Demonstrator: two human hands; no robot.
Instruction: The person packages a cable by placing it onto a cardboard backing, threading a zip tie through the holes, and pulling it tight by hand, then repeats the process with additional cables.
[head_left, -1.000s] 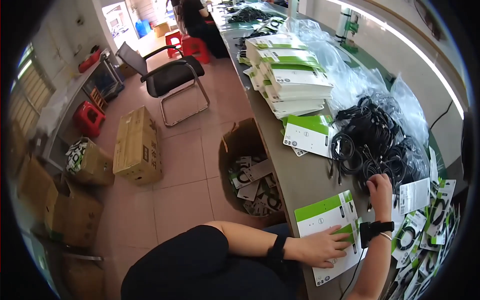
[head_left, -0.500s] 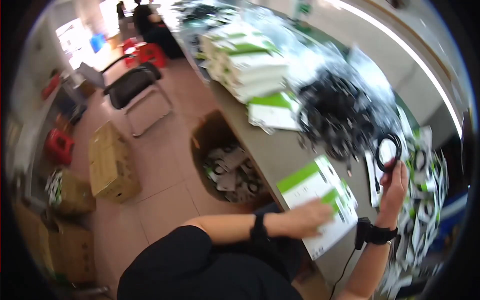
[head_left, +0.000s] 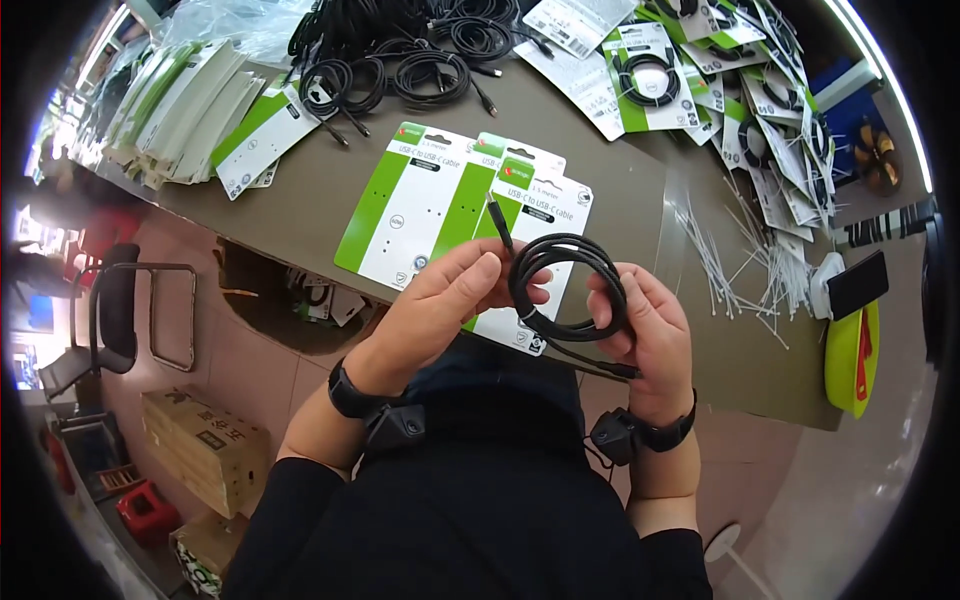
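Over the front edge of the table, both of my hands hold a coiled black cable. My left hand has its thumb and fingers closed on the coil's left side, with one plug pointing up beside it. My right hand grips the right side, and the other plug sticks out below its fingers. Beneath the coil lie several white and green backing cards, spread and overlapping. Part of the nearest card is hidden by my left hand and the cable.
Beyond the cards is a heap of black cables, left of it a stack of cards. To the right are carded cables, loose white cable ties and a yellow-green container. A cardboard carton stands below the table's edge.
My view has swung toward the table front. My left hand has left the cards and joined my right hand on the coil, which is now in front of me. The cards are spread apart.
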